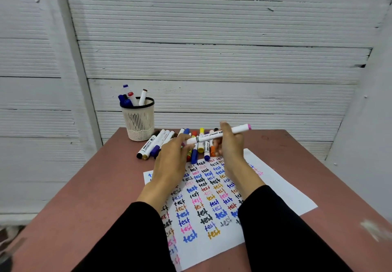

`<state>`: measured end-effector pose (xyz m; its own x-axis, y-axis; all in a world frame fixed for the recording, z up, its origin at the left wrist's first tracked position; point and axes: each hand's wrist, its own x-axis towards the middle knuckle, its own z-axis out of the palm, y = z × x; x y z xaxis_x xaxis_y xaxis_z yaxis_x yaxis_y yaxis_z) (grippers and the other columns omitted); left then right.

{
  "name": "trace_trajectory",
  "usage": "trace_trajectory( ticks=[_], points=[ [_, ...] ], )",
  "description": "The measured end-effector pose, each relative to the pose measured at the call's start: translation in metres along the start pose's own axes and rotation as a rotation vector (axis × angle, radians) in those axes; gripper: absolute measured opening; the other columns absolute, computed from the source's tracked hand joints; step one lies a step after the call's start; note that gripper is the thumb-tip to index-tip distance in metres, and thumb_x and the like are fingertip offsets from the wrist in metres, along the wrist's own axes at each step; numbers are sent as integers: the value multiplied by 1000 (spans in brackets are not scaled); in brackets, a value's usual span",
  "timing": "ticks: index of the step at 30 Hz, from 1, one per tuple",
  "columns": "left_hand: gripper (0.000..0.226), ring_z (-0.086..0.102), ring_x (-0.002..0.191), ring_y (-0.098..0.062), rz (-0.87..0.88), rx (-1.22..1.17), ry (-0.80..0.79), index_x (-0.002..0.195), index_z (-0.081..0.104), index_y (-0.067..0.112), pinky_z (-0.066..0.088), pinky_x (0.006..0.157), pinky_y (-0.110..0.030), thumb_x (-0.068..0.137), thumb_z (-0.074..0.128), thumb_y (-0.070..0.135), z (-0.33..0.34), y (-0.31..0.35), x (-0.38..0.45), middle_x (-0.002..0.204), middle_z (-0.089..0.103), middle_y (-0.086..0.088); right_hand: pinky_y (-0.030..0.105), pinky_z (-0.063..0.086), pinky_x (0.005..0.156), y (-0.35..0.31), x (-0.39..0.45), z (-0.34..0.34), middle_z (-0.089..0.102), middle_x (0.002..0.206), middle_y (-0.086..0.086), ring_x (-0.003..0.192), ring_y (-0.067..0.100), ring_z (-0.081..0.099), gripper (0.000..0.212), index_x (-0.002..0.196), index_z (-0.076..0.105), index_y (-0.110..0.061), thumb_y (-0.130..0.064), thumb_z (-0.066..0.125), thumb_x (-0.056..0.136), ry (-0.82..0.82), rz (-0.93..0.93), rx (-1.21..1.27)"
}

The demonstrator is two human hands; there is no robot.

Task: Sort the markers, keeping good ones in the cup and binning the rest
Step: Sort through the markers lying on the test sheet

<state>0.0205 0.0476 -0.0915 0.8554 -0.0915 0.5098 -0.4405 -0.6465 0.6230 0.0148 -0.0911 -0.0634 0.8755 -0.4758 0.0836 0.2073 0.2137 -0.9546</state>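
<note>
A white marker with a pink end (222, 135) is held level above the table, between both hands. My right hand (230, 144) grips its barrel around the middle. My left hand (172, 157) pinches its left end, where the cap sits. Under the hands lies a row of several loose markers (161, 142) in mixed colours at the far side of the table. A cream mesh cup (139, 121) with a black rim stands at the back left and holds several markers. No bin is in view.
A white sheet of paper (282, 187) covered with the word "test" in many colours lies on the reddish-brown table (318, 229), under my forearms. A white corrugated wall stands close behind the table.
</note>
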Motion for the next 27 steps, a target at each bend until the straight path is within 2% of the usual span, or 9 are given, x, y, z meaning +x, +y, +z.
trace_trajectory(
  ticks=[2, 6, 8, 10, 13, 15, 19, 24, 27],
  points=[
    [18, 43, 62, -6, 58, -52, -56, 115, 58, 24, 31, 56, -26, 99, 50, 28, 0, -1, 0, 84, 55, 8, 21, 28, 39, -3, 0, -1, 41, 51, -2, 43, 9, 35, 28, 73, 49, -15, -29, 52, 97, 38, 38, 20],
    [23, 46, 74, -2, 214, -33, -97, 116, 59, 24, 34, 63, -26, 99, 47, 34, -3, 7, -3, 85, 49, 17, 20, 21, 35, -5, 6, -10, 29, 50, -5, 38, 8, 25, 27, 71, 40, -15, -24, 51, 94, 117, 138, 177],
    [26, 46, 77, -1, 274, -47, -72, 115, 59, 22, 36, 64, -23, 99, 45, 37, -4, 15, -4, 88, 47, 18, 19, 19, 33, -3, 9, -11, 27, 47, -5, 34, 7, 23, 25, 72, 39, -15, -23, 49, 94, 116, 191, 275],
    [29, 48, 75, -6, 308, -16, -65, 111, 57, 20, 39, 63, -26, 99, 40, 40, -5, 21, -7, 88, 50, 15, 19, 19, 32, -3, 9, -11, 29, 42, -6, 33, 7, 22, 26, 71, 38, -15, -24, 46, 94, 72, 212, 321],
    [28, 46, 60, -19, 298, 122, -105, 101, 42, 20, 29, 50, -31, 101, 26, 44, -7, 26, -10, 68, 49, 5, 20, 17, 33, -7, 5, -6, 34, 37, -7, 32, 7, 20, 28, 67, 36, -15, -22, 40, 94, -4, 184, 339],
    [24, 40, 52, -17, 285, 158, -90, 101, 34, 21, 23, 46, -31, 102, 23, 42, -9, 28, -10, 60, 43, 5, 20, 17, 33, -9, 3, -2, 31, 38, -6, 33, 8, 19, 26, 68, 33, -16, -20, 39, 93, -21, 157, 355],
    [22, 37, 50, -17, 272, 133, -59, 100, 33, 20, 21, 45, -31, 102, 22, 39, -11, 32, -11, 58, 41, 4, 19, 18, 32, -11, 3, 2, 27, 42, -2, 32, 8, 19, 25, 69, 31, -16, -18, 39, 92, -17, 147, 356],
    [20, 36, 49, -15, 286, 133, -100, 96, 32, 24, 20, 45, -30, 103, 23, 40, -15, 29, -10, 57, 41, 5, 19, 18, 33, -14, 1, 1, 28, 37, -6, 31, 8, 19, 24, 69, 31, -15, -17, 38, 92, -47, 146, 312],
    [25, 34, 49, -13, 275, 67, -141, 88, 33, 29, 22, 47, -31, 100, 20, 46, -16, 20, -8, 55, 41, 5, 18, 18, 34, -15, -3, 2, 36, 36, -5, 31, 8, 19, 22, 71, 31, -15, -15, 36, 93, -90, 123, 296]
  ],
)
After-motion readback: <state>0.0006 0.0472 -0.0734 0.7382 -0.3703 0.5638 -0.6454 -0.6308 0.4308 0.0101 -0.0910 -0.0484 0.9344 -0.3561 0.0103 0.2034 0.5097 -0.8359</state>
